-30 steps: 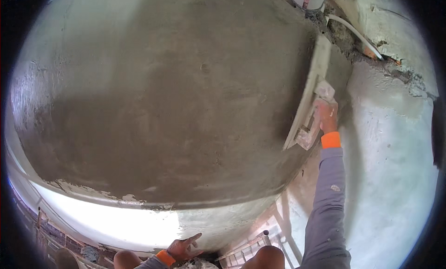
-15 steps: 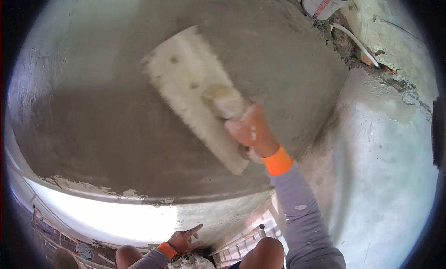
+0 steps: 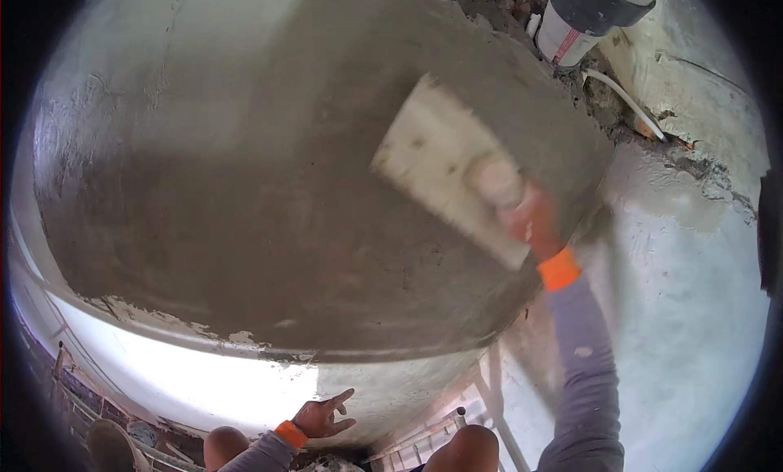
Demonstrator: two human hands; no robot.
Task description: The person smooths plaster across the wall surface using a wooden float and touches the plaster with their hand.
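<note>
My right hand (image 3: 534, 219), blurred by motion, is wrapped round the handle of a pale rectangular plastering float (image 3: 432, 158). The float's long blade lies slantwise over the right part of a surface of damp grey-brown plaster (image 3: 245, 227); whether it presses flat all along I cannot tell. Low in the picture, my left hand (image 3: 322, 416) holds nothing, with some fingers stretched out and apart. It hovers in front of a paler band of wall (image 3: 391, 386) below the plaster's ragged lower edge.
A white pipe with a grey collar (image 3: 571, 31) comes through at the upper right, beside a thin bent white tube (image 3: 628, 103) and broken masonry. A smooth pale wall (image 3: 685, 284) adjoins at right. Below are a ladder-like metal frame (image 3: 424, 433), a bucket (image 3: 110, 446) and my knees.
My right hand has swept the float to the right across the plaster, toward the corner with the pale wall. My left hand has barely shifted.
</note>
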